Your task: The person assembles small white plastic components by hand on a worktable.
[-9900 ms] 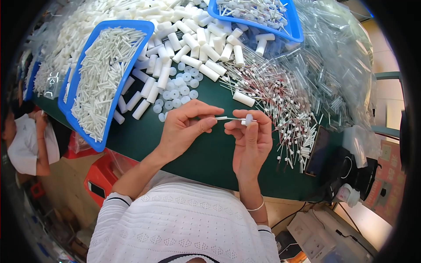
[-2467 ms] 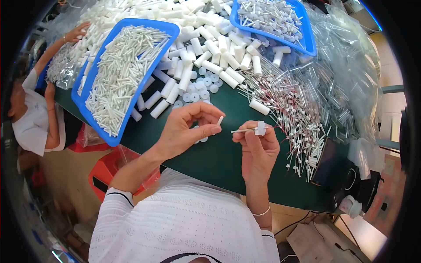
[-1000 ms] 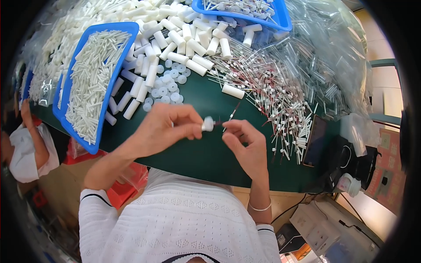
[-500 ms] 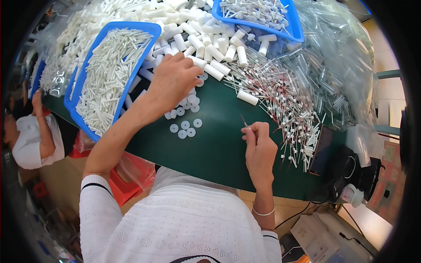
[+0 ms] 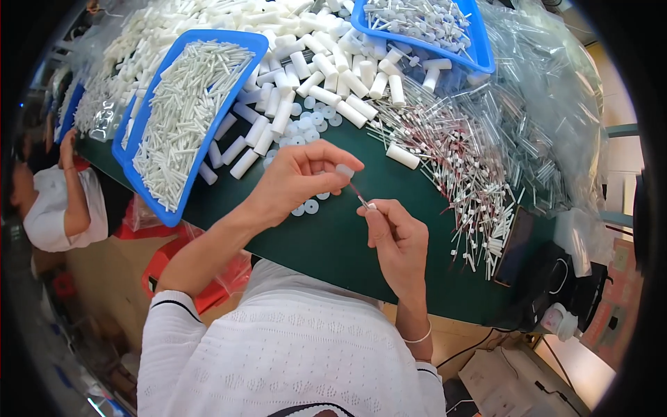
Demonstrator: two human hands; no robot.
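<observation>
Small white plastic cap (image 5: 344,169) meets thin red-and-white rod (image 5: 360,197) above the green bench (image 5: 333,236).
Left hand (image 5: 300,177) pinches the cap, right hand (image 5: 397,240) pinches the rod, tips aligned (loose white discs (image 5: 306,206) lie just beneath).

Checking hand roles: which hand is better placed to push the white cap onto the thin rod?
Left, probably. The left hand pinches the small white cap right at the rod's free tip, while the right hand holds the thin rod by its lower end.

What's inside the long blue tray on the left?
The long blue tray is heaped with thin white tubes. They cover its floor, so anything beneath them cannot be seen.
</observation>
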